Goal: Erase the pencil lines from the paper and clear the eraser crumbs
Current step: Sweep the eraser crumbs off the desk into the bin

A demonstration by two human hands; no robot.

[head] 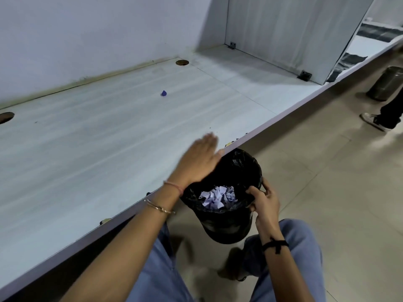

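My left hand [201, 159] lies flat with straight fingers at the front edge of the pale desk [98, 131], blurred by motion, its fingertips over the edge. Just below that edge hangs a black bin [226, 223] lined with a black bag, and my right hand [262, 200] grips its near rim. Crumpled white paper [218, 196] with blue marks lies inside the bin. A few dark crumbs [234, 140] dot the desk edge to the right of my left hand. A small blue eraser [164, 93] sits far back on the desk.
Two round cable holes [182, 62] [6, 117] open near the desk's back wall. A white partition [283, 33] stands at the far right of the desk. On the tiled floor stand a metal bin [386, 86] and another person's shoe [373, 123].
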